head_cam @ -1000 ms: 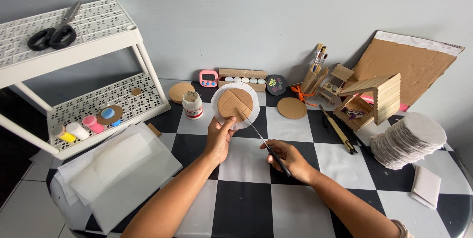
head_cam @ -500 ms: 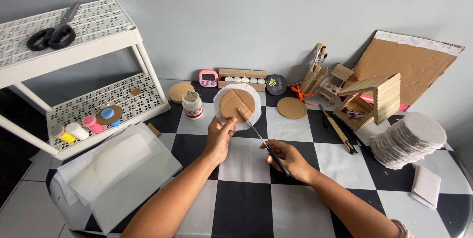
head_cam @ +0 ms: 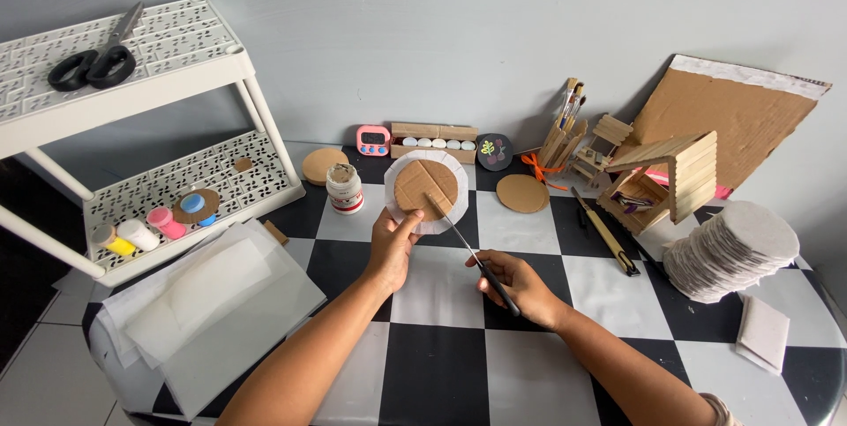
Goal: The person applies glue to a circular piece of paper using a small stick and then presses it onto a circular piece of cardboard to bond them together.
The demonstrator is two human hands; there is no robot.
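1. The left hand (head_cam: pixel 393 245) has its fingers (head_cam: pixel 408 225) pinched shut on the lower edge of a white paper disc (head_cam: pixel 426 190), holding it tilted up above the checkered desk (head_cam: pixel 441 364)
2. A brown cardboard circle (head_cam: pixel 425 186) lies on that disc, with a wedge line cut or drawn from its middle
3. The right hand (head_cam: pixel 520 283) has its fingers curled closed around the dark handle of a thin tool (head_cam: pixel 476 260); the slim metal tip reaches up to the lower part of the cardboard circle
4. Just left of the disc stands a small white jar (head_cam: pixel 344 189) with a smeared lid, on the desk
5. At the back wall a wooden holder (head_cam: pixel 565 139) carries upright brushes and sticks; what else is in it I cannot tell
6. A long wooden box (head_cam: pixel 433 140) beside a pink timer (head_cam: pixel 373 139) holds a row of white round pieces
7. The lower shelf of the white rack (head_cam: pixel 176 188) bears small paint pots (head_cam: pixel 141 234) in yellow, white and pink, and a blue one further in
8. Black-handled scissors (head_cam: pixel 93 63) rest on the rack's top shelf
9. A stack of white round sheets (head_cam: pixel 732 250) sits at the right, well apart from both hands
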